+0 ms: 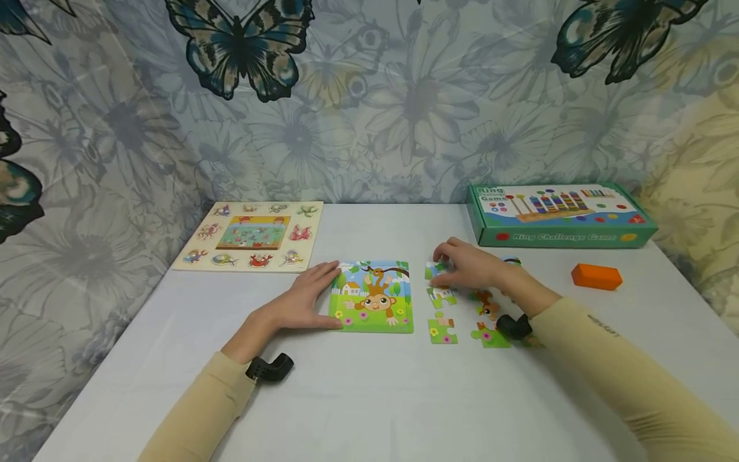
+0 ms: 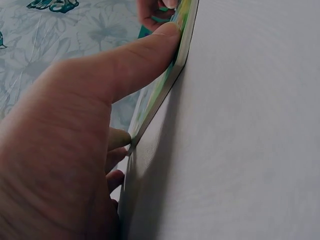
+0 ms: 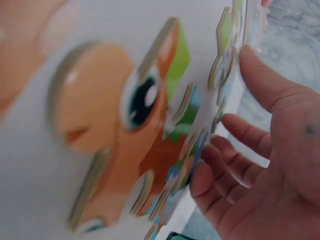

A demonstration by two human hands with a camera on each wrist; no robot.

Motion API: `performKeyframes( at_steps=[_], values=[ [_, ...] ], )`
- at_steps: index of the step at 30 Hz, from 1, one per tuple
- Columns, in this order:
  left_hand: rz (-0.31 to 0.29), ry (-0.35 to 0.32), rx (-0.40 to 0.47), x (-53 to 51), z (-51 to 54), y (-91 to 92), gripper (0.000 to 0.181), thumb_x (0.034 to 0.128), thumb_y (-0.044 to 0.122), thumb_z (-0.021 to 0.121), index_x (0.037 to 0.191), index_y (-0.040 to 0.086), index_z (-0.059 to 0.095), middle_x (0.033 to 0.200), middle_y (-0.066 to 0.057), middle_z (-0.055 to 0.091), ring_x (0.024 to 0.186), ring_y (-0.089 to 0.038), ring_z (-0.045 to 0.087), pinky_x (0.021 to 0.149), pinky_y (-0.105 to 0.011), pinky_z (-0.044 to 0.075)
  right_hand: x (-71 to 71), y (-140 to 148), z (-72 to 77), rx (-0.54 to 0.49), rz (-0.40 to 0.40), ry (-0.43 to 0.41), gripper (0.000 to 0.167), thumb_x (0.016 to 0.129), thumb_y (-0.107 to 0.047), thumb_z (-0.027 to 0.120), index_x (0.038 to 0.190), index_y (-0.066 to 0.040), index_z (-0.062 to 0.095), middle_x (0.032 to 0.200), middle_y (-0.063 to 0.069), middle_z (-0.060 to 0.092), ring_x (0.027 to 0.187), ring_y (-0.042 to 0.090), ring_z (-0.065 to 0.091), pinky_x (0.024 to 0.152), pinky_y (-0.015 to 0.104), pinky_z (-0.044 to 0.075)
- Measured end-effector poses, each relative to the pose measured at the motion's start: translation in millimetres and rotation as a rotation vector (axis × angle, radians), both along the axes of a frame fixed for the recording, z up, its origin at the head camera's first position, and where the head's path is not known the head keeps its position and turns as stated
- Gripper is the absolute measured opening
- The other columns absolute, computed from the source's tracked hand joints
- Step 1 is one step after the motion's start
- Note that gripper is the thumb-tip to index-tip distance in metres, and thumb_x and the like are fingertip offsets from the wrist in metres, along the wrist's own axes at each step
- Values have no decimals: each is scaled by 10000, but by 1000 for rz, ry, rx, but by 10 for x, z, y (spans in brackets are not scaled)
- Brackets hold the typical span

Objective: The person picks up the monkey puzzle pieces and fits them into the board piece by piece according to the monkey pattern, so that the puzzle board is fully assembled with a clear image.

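Note:
The square monkey picture board point(image 1: 372, 314) lies flat mid-table. My left hand point(image 1: 301, 300) rests at its left edge, thumb at the lower corner and fingers at the upper one; in the left wrist view the thumb of the left hand point(image 2: 100, 90) lies on the board's edge point(image 2: 167, 80). My right hand point(image 1: 470, 266) is over the loose puzzle pieces right of the board, its fingertips at a blue-green piece point(image 1: 432, 271). In the right wrist view the fingers of the right hand point(image 3: 260, 150) are bent beside several pieces, near an orange animal piece point(image 3: 95, 100); a firm hold cannot be made out.
A wooden board with animal pictures point(image 1: 196, 247) lies at the back left. A green game box point(image 1: 566, 237) stands at the back right, with an orange block point(image 1: 596, 276) in front of it. More puzzle pieces point(image 1: 442, 328) lie near the right forearm.

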State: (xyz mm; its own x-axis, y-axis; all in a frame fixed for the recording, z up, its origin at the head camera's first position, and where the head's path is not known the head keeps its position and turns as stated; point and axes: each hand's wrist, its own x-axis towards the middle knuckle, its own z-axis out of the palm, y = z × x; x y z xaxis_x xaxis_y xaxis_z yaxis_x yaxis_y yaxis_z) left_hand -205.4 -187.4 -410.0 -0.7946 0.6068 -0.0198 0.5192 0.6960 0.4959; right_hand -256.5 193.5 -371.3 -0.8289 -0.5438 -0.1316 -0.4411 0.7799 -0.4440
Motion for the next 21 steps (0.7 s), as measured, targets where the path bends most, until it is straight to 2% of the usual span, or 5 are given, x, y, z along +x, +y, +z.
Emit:
performKeyframes(
  at_steps=[5, 12, 21],
  values=[
    [-6, 5, -5, -16, -10, -34, 1130, 795, 532, 800, 1589, -26, 222, 1674, -138, 137, 1523, -361, 87, 1189, -582, 93, -13, -63, 8, 13, 20, -23, 465, 942, -381, 731, 1218, -41, 572, 1200, 170, 499, 1036, 315, 525, 914, 491, 464],
    [-5, 6, -26, -30, -18, -37, 1134, 798, 562, 789, 1596, -8, 219, 1680, -110, 121, 1528, -341, 68, 1194, -568, 85, -52, -86, 13, -1, 7, -65, 452, 930, -335, 757, 1188, -24, 555, 1193, 187, 493, 1040, 319, 520, 924, 485, 456],
    [4, -1, -21, -21, -23, -4, 1145, 794, 566, 786, 1596, -10, 206, 1681, -104, 108, 1531, -328, 56, 1201, -543, 83, -128, -80, 36, -54, 48, -72, 350, 927, -187, 765, 1153, -24, 552, 1094, 144, 552, 950, 283, 528, 853, 438, 455]
  ],
)
